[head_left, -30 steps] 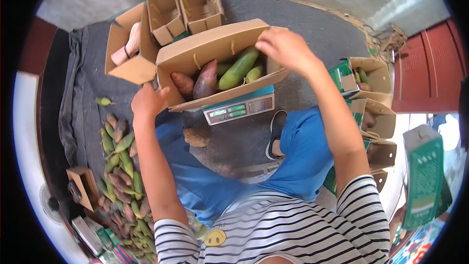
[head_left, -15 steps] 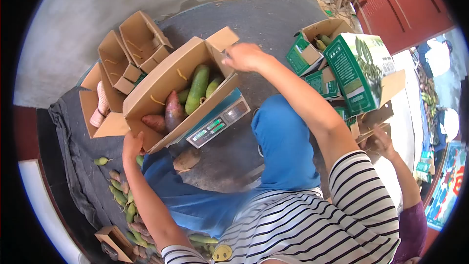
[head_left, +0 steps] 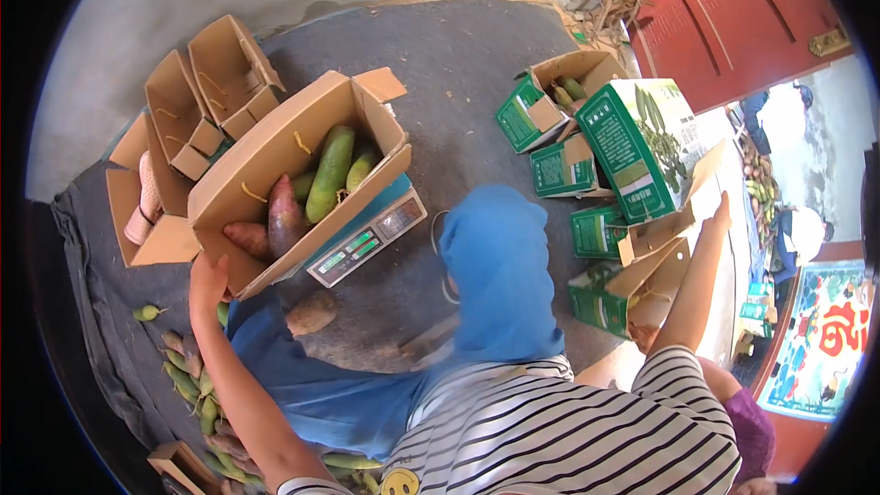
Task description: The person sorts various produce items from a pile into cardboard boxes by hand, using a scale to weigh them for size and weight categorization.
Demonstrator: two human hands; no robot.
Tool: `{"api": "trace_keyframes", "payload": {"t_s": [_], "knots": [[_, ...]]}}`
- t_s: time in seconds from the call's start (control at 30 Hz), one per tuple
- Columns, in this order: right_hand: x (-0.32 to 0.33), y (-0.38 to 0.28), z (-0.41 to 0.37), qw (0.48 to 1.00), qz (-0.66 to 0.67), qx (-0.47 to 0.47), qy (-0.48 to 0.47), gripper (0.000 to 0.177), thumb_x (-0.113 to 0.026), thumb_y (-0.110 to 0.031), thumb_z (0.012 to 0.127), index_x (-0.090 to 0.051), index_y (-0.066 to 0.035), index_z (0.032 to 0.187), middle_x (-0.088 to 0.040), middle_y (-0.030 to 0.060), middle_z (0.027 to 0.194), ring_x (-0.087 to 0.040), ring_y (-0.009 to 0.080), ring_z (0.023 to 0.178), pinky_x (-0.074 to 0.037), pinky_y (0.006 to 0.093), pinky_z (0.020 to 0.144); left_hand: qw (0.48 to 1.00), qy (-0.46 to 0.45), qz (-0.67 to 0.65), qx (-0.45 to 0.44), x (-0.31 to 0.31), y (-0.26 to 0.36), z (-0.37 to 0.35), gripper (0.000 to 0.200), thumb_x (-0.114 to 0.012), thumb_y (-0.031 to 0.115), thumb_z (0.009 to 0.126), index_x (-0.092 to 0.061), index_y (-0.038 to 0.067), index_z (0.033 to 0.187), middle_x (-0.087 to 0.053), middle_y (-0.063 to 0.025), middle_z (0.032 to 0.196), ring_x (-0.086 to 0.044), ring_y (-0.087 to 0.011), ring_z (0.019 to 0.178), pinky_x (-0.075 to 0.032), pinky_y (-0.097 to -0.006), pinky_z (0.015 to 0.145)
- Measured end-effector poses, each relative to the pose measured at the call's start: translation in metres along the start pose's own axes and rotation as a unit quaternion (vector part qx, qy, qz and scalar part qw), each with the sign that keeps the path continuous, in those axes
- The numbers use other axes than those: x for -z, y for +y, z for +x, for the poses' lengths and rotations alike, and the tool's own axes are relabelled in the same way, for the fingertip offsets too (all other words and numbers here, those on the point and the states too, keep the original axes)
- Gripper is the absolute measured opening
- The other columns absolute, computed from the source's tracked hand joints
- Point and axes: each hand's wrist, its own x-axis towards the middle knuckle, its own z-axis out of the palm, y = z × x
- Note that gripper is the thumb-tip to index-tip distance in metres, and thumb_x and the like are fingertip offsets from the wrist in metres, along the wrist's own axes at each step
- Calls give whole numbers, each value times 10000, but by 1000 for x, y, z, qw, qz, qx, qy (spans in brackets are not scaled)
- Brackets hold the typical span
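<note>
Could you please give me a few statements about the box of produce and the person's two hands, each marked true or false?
1. The open brown cardboard box sits on the flat digital scale with a green display. True.
2. The left hand is inside that box, gripping a fruit. False: it is outside, against the box's near end.
3. The box holds long green fruits and reddish-purple tapered ones. True.
4. The right hand rests on the scale. False: it reaches far to the right, at the plain brown cardboard flap beside the green printed cartons.
</note>
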Motion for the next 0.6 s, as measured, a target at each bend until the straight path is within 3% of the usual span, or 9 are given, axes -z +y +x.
{"api": "trace_keyframes", "payload": {"t_s": [0.03,0.07,0.1,0.13,0.23,0.27,0.33,0.47,0.6], "knots": [[-3,-7,-24,989,-40,-141,-9,502,-732,-344,755,-577,20,1065,-629,137,962,-619,259,831,-544,376,675,1000,0,-9,-1,2,4,-3,240,-552,145,840,-543,-75,937,-601,-205,686,-596,-272,433,-455,-349,356],[-28,-11,-42,935,-13,-333,124,439,-702,-327,792,-573,-33,1092,-634,117,1016,-624,260,871,-542,377,716,999,17,26,-41,0,-11,6,237,-549,140,838,-545,-73,941,-602,-216,688,-602,-276,443,-461,-351,370],[-26,6,-47,943,32,-328,-47,422,-680,-297,814,-553,-39,1123,-623,112,1061,-623,262,897,-539,376,747,994,34,62,-78,-6,-37,22,234,-547,136,836,-547,-71,945,-604,-226,690,-609,-281,453,-468,-354,383],[-25,22,-42,921,78,-312,-220,408,-658,-267,835,-534,-45,1154,-613,108,1105,-622,264,922,-535,376,778,992,43,76,-87,-6,-45,24,232,-545,133,835,-548,-72,945,-605,-232,688,-614,-284,464,-474,-356,396],[-81,10,-89,928,94,-214,-291,378,-632,-188,851,-515,-30,1173,-608,127,1125,-620,262,950,-523,374,817,993,51,87,-60,-7,-32,17,224,-539,125,833,-548,-76,933,-608,-246,676,-631,-294,497,-491,-364,432],[-104,1,-107,946,99,-176,-253,333,-598,-102,860,-514,-15,1171,-610,129,1108,-622,260,944,-524,382,809,996,37,78,-24,-5,-15,9,223,-538,124,833,-547,-78,927,-610,-240,669,-633,-294,500,-491,-365,432],[-142,-25,-152,948,59,-1,-314,351,-598,-76,860,-502,1,1188,-600,113,1118,-606,237,965,-503,359,827,998,11,49,44,2,17,-7,221,-536,123,834,-543,-82,914,-613,-228,656,-636,-294,508,-493,-369,432],[-215,-52,-227,887,76,145,-431,352,-601,-85,868,-502,25,1187,-578,92,1130,-563,172,986,-465,301,840,996,20,60,58,3,26,-10,244,-544,128,833,-529,-108,893,-619,-234,672,-638,-310,526,-507,-391,470],[-322,-60,-297,823,17,274,-497,356,-611,-152,879,-518,36,1167,-600,81,1080,-556,138,946,-446,273,824,993,39,112,14,-6,-1,5,300,-565,170,822,-545,-107,934,-619,-297,815,-634,-398,768,-504,-441,727]]}}
